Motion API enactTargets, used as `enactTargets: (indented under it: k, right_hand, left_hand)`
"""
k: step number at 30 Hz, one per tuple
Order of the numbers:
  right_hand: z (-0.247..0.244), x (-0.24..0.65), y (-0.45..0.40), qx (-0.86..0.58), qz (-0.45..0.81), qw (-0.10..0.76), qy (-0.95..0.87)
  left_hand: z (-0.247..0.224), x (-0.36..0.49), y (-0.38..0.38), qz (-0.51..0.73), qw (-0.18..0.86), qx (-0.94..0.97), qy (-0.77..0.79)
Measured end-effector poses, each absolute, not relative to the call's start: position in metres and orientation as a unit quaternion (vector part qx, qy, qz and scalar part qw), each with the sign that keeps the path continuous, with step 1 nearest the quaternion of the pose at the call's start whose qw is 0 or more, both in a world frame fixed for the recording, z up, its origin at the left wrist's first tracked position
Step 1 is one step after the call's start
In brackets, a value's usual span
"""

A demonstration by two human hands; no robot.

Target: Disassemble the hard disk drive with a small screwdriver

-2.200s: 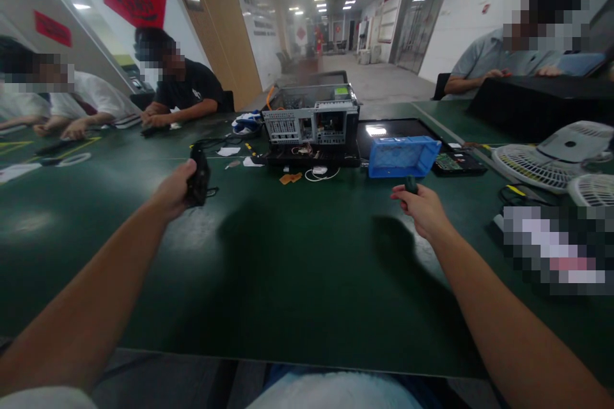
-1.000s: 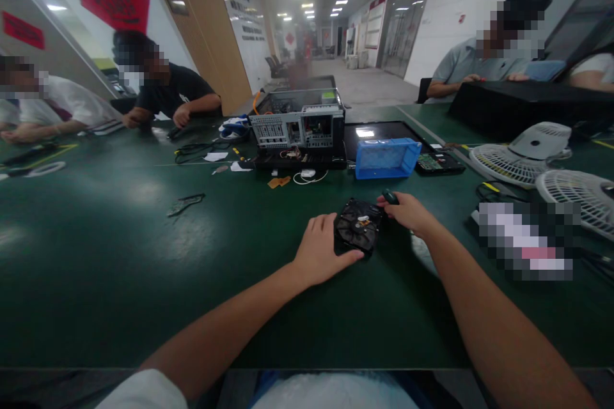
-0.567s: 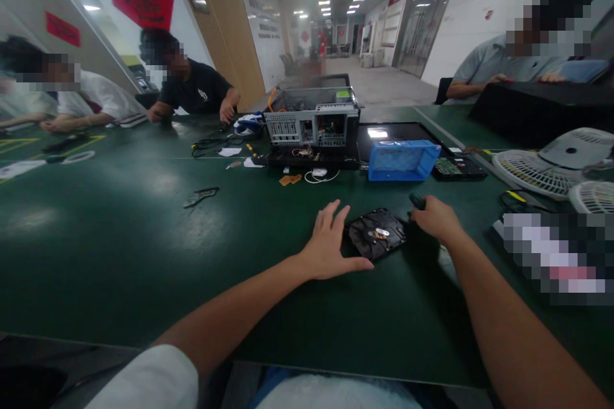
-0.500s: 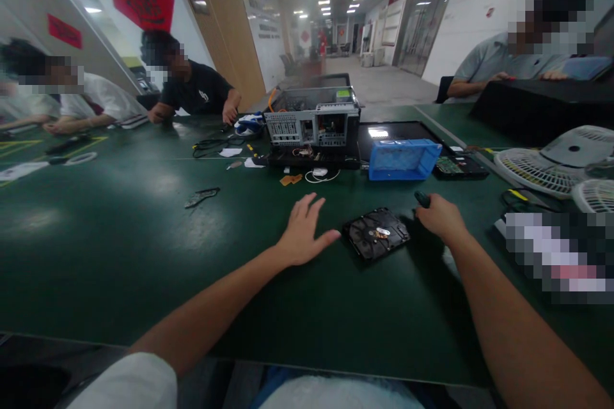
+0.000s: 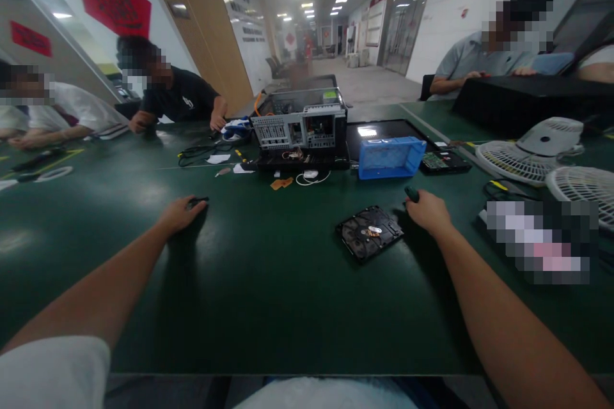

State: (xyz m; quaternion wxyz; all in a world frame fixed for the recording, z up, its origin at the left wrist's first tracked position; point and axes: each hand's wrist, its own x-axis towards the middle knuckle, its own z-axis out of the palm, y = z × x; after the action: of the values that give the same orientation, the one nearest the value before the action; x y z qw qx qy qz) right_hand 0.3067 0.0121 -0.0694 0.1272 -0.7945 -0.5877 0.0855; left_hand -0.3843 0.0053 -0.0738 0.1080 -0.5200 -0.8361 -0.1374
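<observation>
Holding green-handled tool (image 5: 411,193) in closed right hand (image 5: 428,212), likely for control. Curling left hand (image 5: 175,215) over small dark piece (image 5: 204,199); cannot tell if gripped. Lying flat, presumably for steadiness, inward from near edge of worktop (image 5: 268,294): hard drive (image 5: 367,234).

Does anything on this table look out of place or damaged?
The computer case looks odd: it is open, insides exposed, an orange cable sticking out at the left. Brown scraps lie loose in front.
</observation>
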Motion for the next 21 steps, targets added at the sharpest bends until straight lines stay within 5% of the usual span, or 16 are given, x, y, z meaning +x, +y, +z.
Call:
enactTargets:
  k: [7,21]
  right_hand:
    - [-0.071,0.305,0.011,-0.793,0.072,0.131,-0.591]
    - [-0.064,0.302,0.005,-0.792,0.08,0.124,-0.592]
  left_hand:
    - [-0.086,-0.356,0.006,-0.078,-0.001,-0.555,-0.828]
    - [-0.093,-0.116,0.007,-0.143,-0.045,-0.765,-0.626]
